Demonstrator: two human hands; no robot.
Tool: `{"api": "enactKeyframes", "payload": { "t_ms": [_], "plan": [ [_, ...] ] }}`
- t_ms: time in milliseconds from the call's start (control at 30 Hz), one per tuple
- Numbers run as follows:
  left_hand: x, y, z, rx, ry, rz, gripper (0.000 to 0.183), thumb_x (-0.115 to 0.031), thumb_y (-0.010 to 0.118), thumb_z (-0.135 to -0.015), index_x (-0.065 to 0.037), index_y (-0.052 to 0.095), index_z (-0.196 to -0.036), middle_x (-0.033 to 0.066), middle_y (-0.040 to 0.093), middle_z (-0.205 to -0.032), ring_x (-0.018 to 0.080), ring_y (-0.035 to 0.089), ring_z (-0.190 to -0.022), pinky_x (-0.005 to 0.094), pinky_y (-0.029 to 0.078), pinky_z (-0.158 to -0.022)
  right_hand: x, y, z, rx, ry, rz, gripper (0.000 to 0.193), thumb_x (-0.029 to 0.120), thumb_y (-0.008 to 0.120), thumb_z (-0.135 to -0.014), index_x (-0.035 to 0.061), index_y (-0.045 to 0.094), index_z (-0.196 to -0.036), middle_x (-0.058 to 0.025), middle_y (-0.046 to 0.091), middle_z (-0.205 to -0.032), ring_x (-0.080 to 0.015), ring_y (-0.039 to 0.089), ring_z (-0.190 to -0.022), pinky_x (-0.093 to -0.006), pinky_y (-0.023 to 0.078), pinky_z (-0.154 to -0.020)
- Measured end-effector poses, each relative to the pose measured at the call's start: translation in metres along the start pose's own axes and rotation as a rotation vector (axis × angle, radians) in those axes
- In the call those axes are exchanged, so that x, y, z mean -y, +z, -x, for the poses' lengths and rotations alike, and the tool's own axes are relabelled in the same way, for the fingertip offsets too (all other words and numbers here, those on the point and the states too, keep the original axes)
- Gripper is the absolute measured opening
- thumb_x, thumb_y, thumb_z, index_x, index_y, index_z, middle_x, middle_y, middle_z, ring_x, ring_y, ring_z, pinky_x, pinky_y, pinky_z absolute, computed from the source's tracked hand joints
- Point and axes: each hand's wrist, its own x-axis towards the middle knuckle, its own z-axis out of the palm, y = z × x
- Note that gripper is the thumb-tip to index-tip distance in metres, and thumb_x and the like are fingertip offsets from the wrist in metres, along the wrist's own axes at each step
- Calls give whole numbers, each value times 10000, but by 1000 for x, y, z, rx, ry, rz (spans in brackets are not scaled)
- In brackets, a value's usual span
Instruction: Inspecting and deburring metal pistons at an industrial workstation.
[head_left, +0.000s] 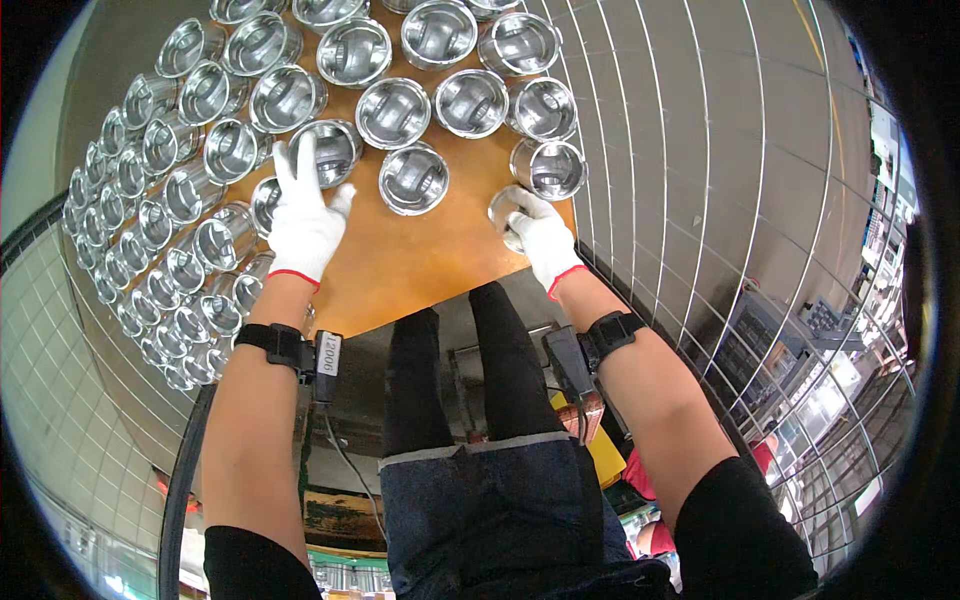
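Rows of shiny metal pistons, hollow ends up, stand on a brown board (400, 270). At the left, my left hand (303, 225) in a white glove with a red cuff has its fingers spread. Its fingertips reach the near rim of one piston (334, 152), and another piston (265, 205) is partly hidden beside the palm. My right hand (541, 235), gloved alike, is closed around a piston (501, 213) at the board's right edge, just nearer than a standing piston (549, 170). Between my hands, one piston (414, 179) stands at the front of the rows.
White wire mesh (690, 200) rises along the right side, with more mesh (90, 370) at the left. Each wrist carries a black strap with a small box; a cable (345, 455) hangs from the left one. Grey equipment (775, 340) stands beyond the right mesh.
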Motion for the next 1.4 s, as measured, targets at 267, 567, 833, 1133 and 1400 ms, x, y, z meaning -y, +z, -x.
{"api": "enactKeyframes", "payload": {
  "t_ms": [267,567,833,1133,1400],
  "plan": [
    [-31,17,11,3,46,96,909,-264,744,-827,-263,202,-1557,286,191,-1575,478,535,-1212,468,493,-984,72,-7,1,-66,-469,547,701,206,697,-858,243,398,-1490,-227,486,-1420,-358,590,-1195,-414,477,-1002],
    [-70,9,-6,337,-78,17,840,-232,733,-834,-266,257,-1525,256,321,-1524,446,529,-1235,479,464,-1006,144,-3,-36,207,-215,1416,873,294,780,-792,491,288,-1486,-252,103,-1612,-426,584,-1202,-450,543,-937],
    [-73,51,11,78,-197,-10,613,-98,635,-829,-243,455,-1397,234,370,-1459,475,550,-1131,515,512,-917,74,-9,-35,35,-503,1054,653,23,680,-768,347,554,-1322,-193,221,-1585,-458,572,-1178,-496,521,-941],
    [-68,58,15,-26,-87,46,434,-138,731,-761,-122,566,-1162,303,382,-1381,476,544,-1113,519,489,-923,49,-10,-29,47,-520,1136,566,-6,634,-762,310,600,-1231,-177,323,-1525,-417,634,-1041,-471,532,-904],
    [-37,52,54,55,59,105,289,-87,640,-786,-82,604,-1073,254,495,-1178,437,556,-1041,500,495,-864,47,0,-36,-71,-660,1092,459,20,666,-734,264,676,-1122,-179,455,-1392,-383,657,-1001,-448,545,-868]
  ]
}}
